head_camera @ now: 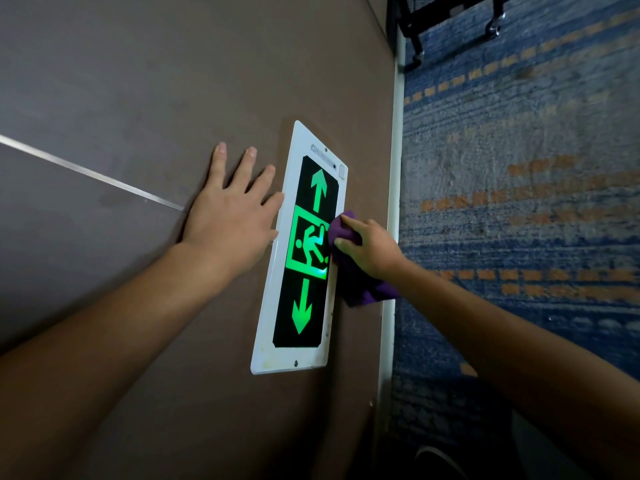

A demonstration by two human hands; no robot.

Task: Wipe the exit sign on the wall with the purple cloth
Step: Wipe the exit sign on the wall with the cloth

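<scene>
The exit sign [300, 306] is a white-framed black panel with two glowing green arrows and a green running figure, fixed low on the brown wall. My right hand [369, 249] grips the purple cloth [356, 282] and presses it against the sign's right edge, beside the running figure. Part of the cloth hangs below my wrist. My left hand [230, 216] lies flat on the wall with fingers spread, its fingertips touching the sign's left frame.
The brown wall [138, 81] has a thin metal strip [90, 173] running across it. A white baseboard [394, 174] meets blue carpet with orange dashes [519, 168]. A black wheeled cart [450, 19] stands at the top. A shoe [440, 462] shows at the bottom.
</scene>
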